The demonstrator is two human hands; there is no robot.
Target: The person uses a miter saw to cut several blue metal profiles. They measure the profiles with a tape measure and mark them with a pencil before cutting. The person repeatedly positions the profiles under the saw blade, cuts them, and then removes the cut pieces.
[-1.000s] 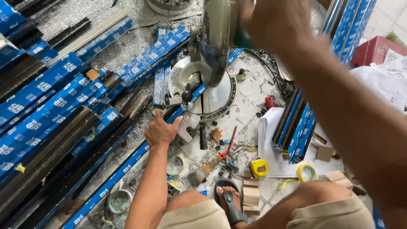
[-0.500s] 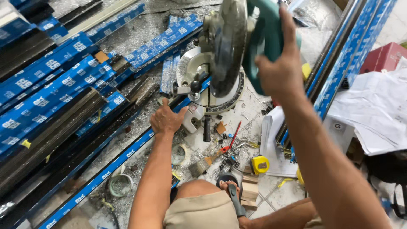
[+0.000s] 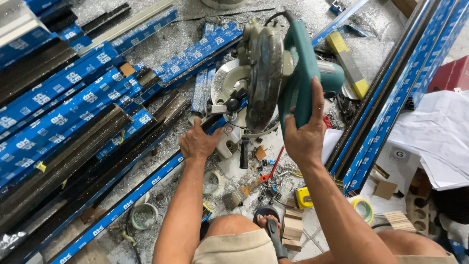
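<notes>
Head view: my right hand [image 3: 304, 139] is wrapped around the teal mitre saw [image 3: 273, 73] handle at 12 o'clock; my left hand [image 3: 198, 143], at 9 o'clock of the saw, presses the blue-wrapped profile [image 3: 146, 188] flat.

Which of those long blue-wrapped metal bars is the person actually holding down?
The long blue-wrapped bar running diagonally under the teal mitre saw: the left hand presses on it by the saw base. The other blue-wrapped bars lie untouched to either side.

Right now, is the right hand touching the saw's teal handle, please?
Touching. The head view shows the right hand wrapped around the teal handle of the mitre saw, fingers curled over its lower end with no gap visible.
</notes>
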